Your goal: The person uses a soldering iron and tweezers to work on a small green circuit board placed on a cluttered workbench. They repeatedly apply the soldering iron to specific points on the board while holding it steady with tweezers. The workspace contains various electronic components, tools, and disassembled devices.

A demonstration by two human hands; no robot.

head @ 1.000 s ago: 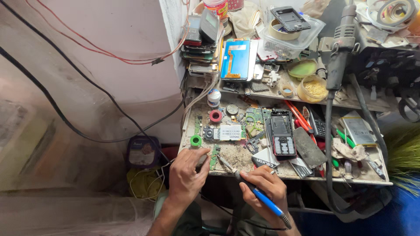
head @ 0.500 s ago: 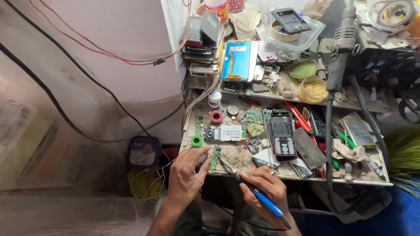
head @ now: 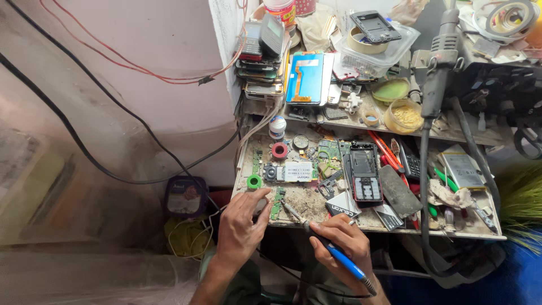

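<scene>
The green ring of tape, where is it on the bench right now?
In the head view the green ring of tape lies near the bench's left edge, just above the left hand and left of a small circuit board.

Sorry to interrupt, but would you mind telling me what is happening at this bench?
A person is soldering at a cluttered workbench. The right hand holds a blue-handled soldering iron, its tip on a small green circuit board near the bench's front edge. The left hand steadies that board with its fingertips. An opened red-and-black phone lies just beyond.
</scene>
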